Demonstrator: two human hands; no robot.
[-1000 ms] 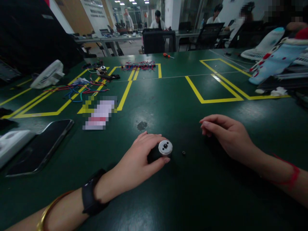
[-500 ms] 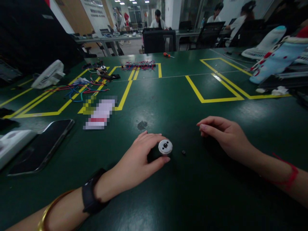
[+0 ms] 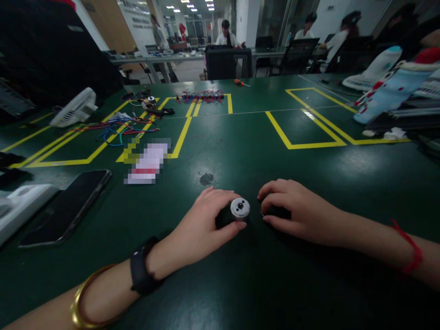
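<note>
My left hand (image 3: 209,222) is wrapped round a small silver cylindrical motor (image 3: 239,208) standing upright on the green table. The motor's round end faces up, with a black centre and two dark holes. To its right, my right hand (image 3: 295,208) rests low over the table, palm down and fingers curled. Its thumb and index fingertips close on a tiny black ring-like part, which they mostly hide. The two hands are a short way apart.
At the left lie a dark phone (image 3: 67,208), a white power strip (image 3: 24,206) and a blurred card (image 3: 149,162). Farther back are loose wires (image 3: 120,128), a white fan (image 3: 75,107), a wire bundle (image 3: 201,96) and a screwdriver (image 3: 241,83). A blue snowman-like bottle (image 3: 388,94) stands right.
My right hand has moved left and down to the tiny black part, its fingertips now over it. My left hand keeps the motor in place. The view has shifted slightly.
</note>
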